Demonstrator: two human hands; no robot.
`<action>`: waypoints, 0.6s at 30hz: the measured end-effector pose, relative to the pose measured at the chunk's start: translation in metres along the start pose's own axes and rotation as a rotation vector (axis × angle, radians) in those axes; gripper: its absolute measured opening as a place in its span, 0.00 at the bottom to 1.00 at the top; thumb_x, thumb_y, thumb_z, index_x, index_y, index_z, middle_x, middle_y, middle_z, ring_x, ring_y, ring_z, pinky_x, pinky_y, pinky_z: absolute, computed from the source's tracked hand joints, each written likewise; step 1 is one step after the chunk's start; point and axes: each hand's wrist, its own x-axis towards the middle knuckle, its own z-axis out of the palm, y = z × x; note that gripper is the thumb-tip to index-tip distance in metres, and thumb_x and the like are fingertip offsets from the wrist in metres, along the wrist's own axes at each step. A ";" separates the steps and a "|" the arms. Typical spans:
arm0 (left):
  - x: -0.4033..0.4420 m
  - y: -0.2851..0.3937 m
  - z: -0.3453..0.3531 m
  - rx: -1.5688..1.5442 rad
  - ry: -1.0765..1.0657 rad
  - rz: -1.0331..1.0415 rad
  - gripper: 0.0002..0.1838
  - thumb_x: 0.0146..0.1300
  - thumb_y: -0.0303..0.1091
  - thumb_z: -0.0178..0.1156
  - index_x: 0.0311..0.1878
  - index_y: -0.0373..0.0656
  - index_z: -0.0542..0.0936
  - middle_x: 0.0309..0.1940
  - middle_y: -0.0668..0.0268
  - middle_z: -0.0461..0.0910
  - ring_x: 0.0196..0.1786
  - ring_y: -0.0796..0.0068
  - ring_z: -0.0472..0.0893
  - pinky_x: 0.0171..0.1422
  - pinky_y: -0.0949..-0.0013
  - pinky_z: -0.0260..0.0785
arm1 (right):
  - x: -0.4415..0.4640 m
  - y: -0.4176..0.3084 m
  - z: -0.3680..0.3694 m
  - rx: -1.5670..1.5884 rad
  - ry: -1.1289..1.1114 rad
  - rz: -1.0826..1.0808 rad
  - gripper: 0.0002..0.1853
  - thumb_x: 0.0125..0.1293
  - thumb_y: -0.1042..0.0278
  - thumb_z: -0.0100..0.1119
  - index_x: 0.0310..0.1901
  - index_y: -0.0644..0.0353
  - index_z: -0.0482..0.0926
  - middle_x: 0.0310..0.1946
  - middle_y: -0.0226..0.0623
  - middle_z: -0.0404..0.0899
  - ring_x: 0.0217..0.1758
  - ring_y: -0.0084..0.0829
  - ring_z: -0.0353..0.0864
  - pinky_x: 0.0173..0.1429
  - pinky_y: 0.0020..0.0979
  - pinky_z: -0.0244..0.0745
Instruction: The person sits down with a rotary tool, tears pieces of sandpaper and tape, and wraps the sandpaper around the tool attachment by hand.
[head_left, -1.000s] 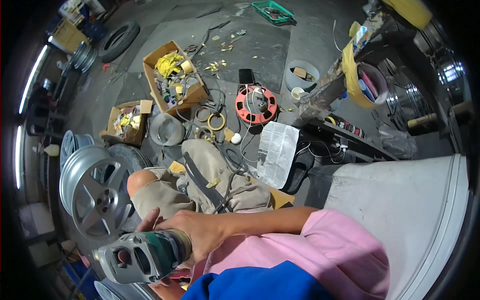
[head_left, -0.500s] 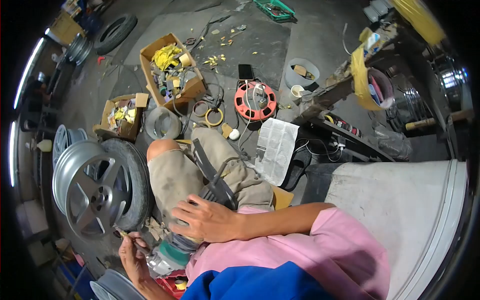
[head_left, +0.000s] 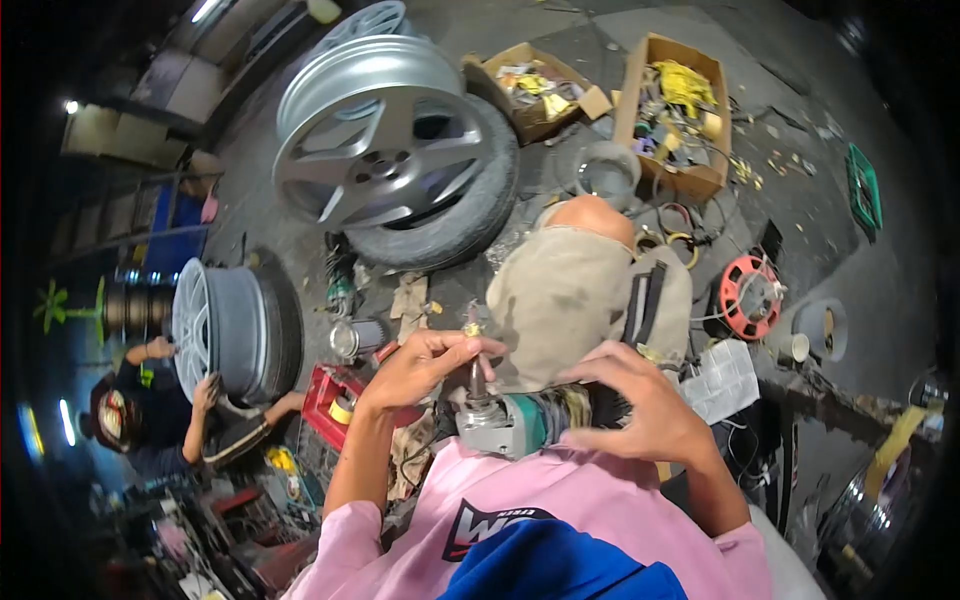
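Across my lap lies an angle grinder with a silver head and teal body, its spindle side turned up. My left hand is closed, thumb and fingertips pinching a narrow attachment with a yellowish tip above the grinder head. Over the rear of the grinder body, my right hand is open, with fingers and thumb spread apart. Whether its thumb touches the tool I cannot tell. Beside my left forearm sits a red crate holding a roll of tape.
A silver alloy wheel rests on a tire ahead. At left, another person handles a second wheel. Cardboard boxes of scraps and a red cable reel stand on the floor. A metal can is near the crate.
My view has swung left, bringing the other person into sight. My right hand has lifted off the grinder and spread. My left hand still pinches the yellow-tipped attachment, now over the grinder head.
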 end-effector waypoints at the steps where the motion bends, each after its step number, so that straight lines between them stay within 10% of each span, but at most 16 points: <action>1: 0.001 -0.005 -0.004 -0.095 -0.035 0.025 0.26 0.84 0.49 0.51 0.56 0.33 0.87 0.43 0.63 0.90 0.42 0.77 0.84 0.50 0.72 0.76 | 0.004 0.002 0.004 0.015 0.095 0.023 0.24 0.58 0.60 0.80 0.54 0.60 0.85 0.45 0.41 0.80 0.48 0.39 0.84 0.55 0.38 0.79; 9: 0.007 -0.023 -0.018 -0.311 0.134 0.041 0.26 0.82 0.50 0.54 0.57 0.32 0.86 0.45 0.61 0.88 0.46 0.77 0.84 0.52 0.68 0.79 | 0.034 0.002 0.040 0.130 0.131 0.118 0.09 0.66 0.69 0.73 0.44 0.62 0.87 0.24 0.32 0.78 0.24 0.22 0.75 0.31 0.30 0.71; 18: 0.016 -0.005 -0.015 -0.359 0.097 -0.024 0.19 0.78 0.43 0.63 0.52 0.33 0.88 0.46 0.63 0.88 0.44 0.78 0.84 0.53 0.69 0.79 | 0.089 0.001 0.074 0.213 0.333 -0.047 0.09 0.66 0.69 0.72 0.40 0.67 0.86 0.27 0.42 0.84 0.25 0.31 0.82 0.31 0.34 0.74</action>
